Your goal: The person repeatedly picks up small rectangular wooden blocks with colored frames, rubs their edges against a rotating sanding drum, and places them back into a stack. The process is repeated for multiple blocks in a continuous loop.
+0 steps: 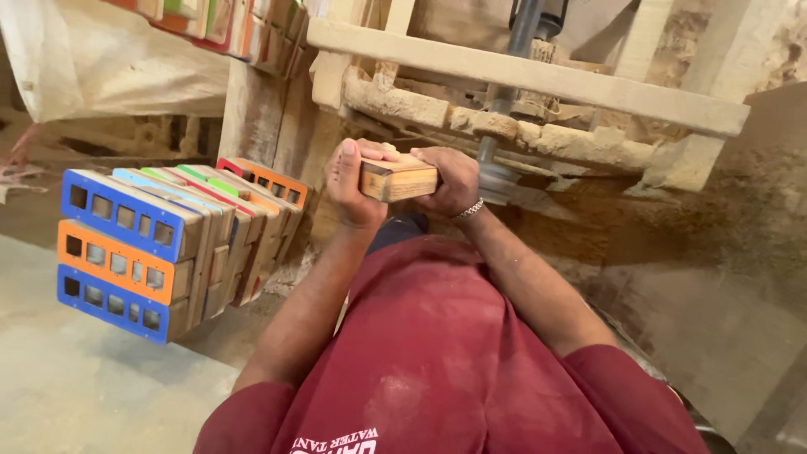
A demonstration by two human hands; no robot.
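Below the dusty wooden machine frame (538, 80), a small rectangular wooden block (400, 179) is being held by both hands at chest height. Its faces are smooth and layered, with a pale top and darker side. The left hand (353, 187) is being wrapped around its near end, thumb laid along the top; the right hand (452, 181), with a metal bracelet (469, 209) at the wrist, is being closed on the far end, close to a grey vertical spindle (504, 109). Little room is being left between block and frame. Well apart at the left, stacked painted wooden frames (160, 244) with square cut-outs are being kept on edge. Both forearms are being angled upward from a red shirt (454, 361).
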